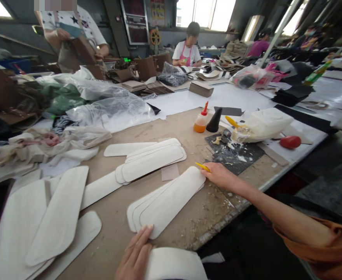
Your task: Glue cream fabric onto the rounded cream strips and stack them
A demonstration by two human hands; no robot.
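Several white rounded panels [171, 202] lie fanned in a small stack on the brown board in front of me. My left hand [136, 252] rests its outstretched fingertips on the near end of this stack; its thumb is hidden. Right beside that hand is another white piece [173, 264], cut off by the lower edge. At the far end of the stack, my right hand [217, 175] is closed around a slim yellow stick [203, 167], whose pointed end sticks out to the left. This hand touches or hovers just over the panel corner; I cannot tell which.
More white panels [153, 161] lie beyond, others [57, 214] at left. At right are a glue-smeared dark sheet [235, 155], a white plastic container [270, 120], an orange-filled bottle [200, 122], a black cone [214, 121] and a red object [290, 142]. Co-workers are behind.
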